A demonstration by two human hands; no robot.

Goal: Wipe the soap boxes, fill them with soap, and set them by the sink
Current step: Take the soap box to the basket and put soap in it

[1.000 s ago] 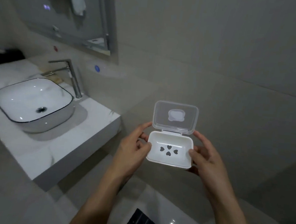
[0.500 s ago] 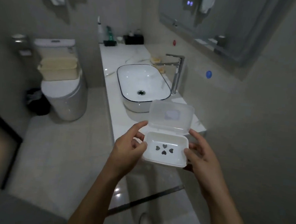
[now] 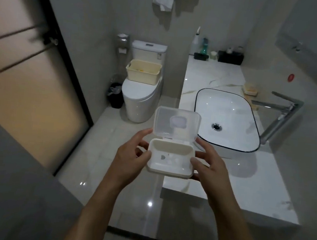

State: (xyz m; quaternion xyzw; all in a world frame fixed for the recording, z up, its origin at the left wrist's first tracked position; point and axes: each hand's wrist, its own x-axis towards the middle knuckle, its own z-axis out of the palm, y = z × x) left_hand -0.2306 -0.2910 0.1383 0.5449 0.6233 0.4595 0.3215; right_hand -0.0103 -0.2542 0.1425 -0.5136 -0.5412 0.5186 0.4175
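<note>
Over the near end of the marble table (image 3: pixel 212 76), the soap box (image 3: pixel 170 161) hangs in mid-air, pinched from both sides. On its left edge the left hand (image 3: pixel 130 159) clamps with thumb on the rim and fingers curled behind; the right hand (image 3: pixel 210 170) mirrors that on the right edge, thumb on top, fingers wrapped underneath. Holding it by the ends leaves the white tray in plain view, and the clear lid (image 3: pixel 176 124) stands hinged up at the back, out of the way. Nothing lies in the tray, just the little drain cut-outs in its floor, so filling looks not yet done. Across the room a cream basket (image 3: pixel 143 72) sits on the toilet (image 3: pixel 139 98) with something yellow inside, possibly soap, too small to be sure. By the sink (image 3: pixel 228 119), near the faucet (image 3: pixel 276 113), another soap box (image 3: pixel 250 88) already rests with something yellowish in it.
</note>
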